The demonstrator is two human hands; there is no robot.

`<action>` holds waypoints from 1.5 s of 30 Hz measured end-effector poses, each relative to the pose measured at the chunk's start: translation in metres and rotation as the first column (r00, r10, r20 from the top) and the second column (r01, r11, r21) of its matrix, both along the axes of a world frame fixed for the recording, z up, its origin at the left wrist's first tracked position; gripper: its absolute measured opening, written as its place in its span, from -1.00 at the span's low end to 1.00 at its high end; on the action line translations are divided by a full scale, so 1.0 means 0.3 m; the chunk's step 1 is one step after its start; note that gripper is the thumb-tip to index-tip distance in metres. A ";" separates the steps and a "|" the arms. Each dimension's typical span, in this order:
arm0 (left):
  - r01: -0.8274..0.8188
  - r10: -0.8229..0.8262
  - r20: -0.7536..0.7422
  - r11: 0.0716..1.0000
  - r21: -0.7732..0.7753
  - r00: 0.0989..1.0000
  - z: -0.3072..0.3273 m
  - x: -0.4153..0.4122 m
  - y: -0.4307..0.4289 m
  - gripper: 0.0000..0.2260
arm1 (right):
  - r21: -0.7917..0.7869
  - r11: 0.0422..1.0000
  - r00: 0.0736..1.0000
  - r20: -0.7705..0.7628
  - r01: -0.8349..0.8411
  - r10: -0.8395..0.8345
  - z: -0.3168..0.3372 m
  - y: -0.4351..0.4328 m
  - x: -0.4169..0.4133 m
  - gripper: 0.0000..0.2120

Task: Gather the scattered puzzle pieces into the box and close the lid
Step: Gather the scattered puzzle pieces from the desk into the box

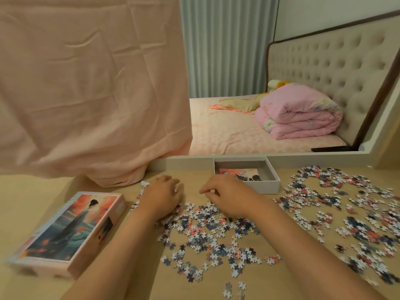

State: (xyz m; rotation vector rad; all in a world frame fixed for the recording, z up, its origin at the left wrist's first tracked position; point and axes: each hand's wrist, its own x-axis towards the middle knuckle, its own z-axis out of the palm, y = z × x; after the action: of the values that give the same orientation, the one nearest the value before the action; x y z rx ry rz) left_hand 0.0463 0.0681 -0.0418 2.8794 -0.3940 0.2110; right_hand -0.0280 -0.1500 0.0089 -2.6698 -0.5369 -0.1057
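Observation:
Several puzzle pieces (216, 232) lie scattered over the wooden table, in a heap at the middle and a wider spread on the right (350, 204). The open grey box (273, 178) stands at the back of the table, with a picture sheet and a few pieces inside. Its lid (71, 230), printed with a figure among red flowers, lies at the left. My left hand (161, 195) rests palm down on pieces at the heap's left edge, fingers curled over them. My right hand (225, 197) sits just in front of the box with fingers curled, pinching pieces.
A pink cloth (91, 87) hangs down onto the table's back left. A large mirror behind the table (281, 158) reflects a bed with a folded pink quilt (298, 113). Bare tabletop (194, 176) shows between the hands and the box.

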 end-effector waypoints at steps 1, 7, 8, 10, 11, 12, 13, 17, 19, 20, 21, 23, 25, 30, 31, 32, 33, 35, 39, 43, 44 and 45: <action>-0.009 0.010 -0.042 0.999 0.041 0.999 -0.012 -0.012 0.023 -0.54 | -0.083 0.996 1.000 -0.024 -0.013 0.011 -0.021 0.015 0.002 -0.71; 0.090 -0.091 -0.125 0.996 -0.011 0.988 -0.025 -0.059 0.047 -0.48 | -0.243 0.969 0.994 -0.085 0.048 -0.070 -0.087 0.052 -0.007 -0.68; 0.132 -0.138 -0.122 0.990 -0.057 0.983 -0.020 -0.066 0.043 -0.51 | -0.215 0.976 0.992 -0.108 0.038 -0.062 -0.086 0.060 -0.013 -0.69; 0.216 -0.234 -0.113 0.964 -0.153 0.966 -0.009 -0.085 0.041 -0.58 | -0.150 0.989 0.990 -0.137 0.008 -0.029 -0.076 0.083 -0.022 -0.71; 0.243 -0.265 -0.098 0.950 -0.195 0.959 -0.002 -0.091 0.042 -0.61 | -0.121 0.993 0.991 -0.135 0.001 -0.017 -0.069 0.096 -0.021 -0.72; 0.242 -0.267 -0.081 0.941 -0.235 0.960 0.005 -0.092 0.041 -0.62 | -0.094 0.996 0.992 -0.124 0.005 -0.016 -0.064 0.105 -0.018 -0.73; 0.225 -0.248 -0.053 0.935 -0.276 0.967 0.011 -0.088 0.053 -0.62 | -0.074 0.997 0.995 -0.102 0.013 -0.021 -0.060 0.120 -0.011 -0.72; 0.020 -0.021 -0.008 0.987 -0.161 1.000 0.020 -0.033 0.139 -0.51 | -0.084 0.996 0.998 -0.059 0.021 -0.026 -0.059 0.196 0.043 -0.65; -0.058 0.056 -0.132 0.998 -0.014 0.990 0.013 -0.009 0.164 -0.44 | -0.150 0.989 0.995 -0.097 -0.013 -0.002 -0.072 0.227 0.074 -0.61; -0.072 0.072 -0.208 0.997 0.010 0.975 0.005 -0.002 0.168 -0.41 | -0.187 0.982 0.992 -0.129 -0.036 0.011 -0.082 0.240 0.085 -0.61; -0.074 0.074 -0.252 0.997 0.010 0.965 -0.006 0.002 0.168 -0.40 | -0.216 0.975 0.988 -0.156 -0.054 0.020 -0.092 0.250 0.091 -0.63; -0.057 0.047 -0.242 0.998 -0.036 0.969 -0.020 -0.001 0.167 -0.45 | -0.235 0.970 0.986 -0.165 -0.058 0.019 -0.107 0.255 0.098 -0.67; -0.012 -0.009 -0.187 0.994 -0.112 0.982 -0.023 -0.020 0.168 -0.55 | -0.211 0.977 0.991 -0.132 -0.042 0.015 -0.104 0.251 0.095 -0.68; 0.124 -0.145 -0.152 0.983 -0.137 0.978 0.019 -0.092 0.174 -0.63 | -0.133 0.990 0.995 -0.093 -0.040 0.027 -0.065 0.271 0.100 -0.70; 0.135 -0.157 -0.138 0.978 -0.160 0.978 0.033 -0.104 0.181 -0.65 | -0.129 0.991 0.996 -0.080 -0.037 0.027 -0.062 0.285 0.110 -0.70; 0.148 -0.170 -0.113 0.973 -0.179 0.979 0.049 -0.115 0.193 -0.67 | -0.132 0.991 0.997 -0.069 -0.036 0.027 -0.061 0.303 0.122 -0.69; 0.161 -0.177 -0.072 0.970 -0.184 0.982 0.069 -0.124 0.208 -0.69 | -0.132 0.991 0.998 -0.062 -0.038 0.030 -0.061 0.325 0.134 -0.68; 0.146 -0.143 0.030 0.979 -0.145 0.989 0.105 -0.132 0.254 -0.71 | -0.126 0.991 0.997 -0.065 -0.044 0.036 -0.061 0.376 0.159 -0.65; -0.028 0.016 0.126 0.996 0.090 0.992 0.140 -0.133 0.364 -0.67 | -0.168 0.983 0.995 -0.085 -0.072 0.058 -0.071 0.478 0.232 -0.65; -0.045 0.043 0.028 0.995 0.086 0.999 0.129 -0.130 0.451 -0.65 | -0.234 0.966 0.991 -0.109 -0.105 0.082 -0.080 0.564 0.299 -0.64; -0.042 0.041 0.019 0.996 0.073 0.999 0.130 -0.125 0.471 -0.66 | -0.249 0.962 0.990 -0.110 -0.113 0.087 -0.080 0.579 0.313 -0.61; -0.039 0.039 0.018 0.998 0.055 0.999 0.133 -0.119 0.487 -0.66 | -0.264 0.957 0.989 -0.108 -0.122 0.097 -0.083 0.593 0.329 -0.62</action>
State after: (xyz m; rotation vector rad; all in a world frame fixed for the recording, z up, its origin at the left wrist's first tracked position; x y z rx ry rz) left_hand 0.0107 0.2140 -0.0018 2.9439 -0.3525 0.2355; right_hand 0.0707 0.0278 -0.0159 -2.8816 -0.7124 0.1350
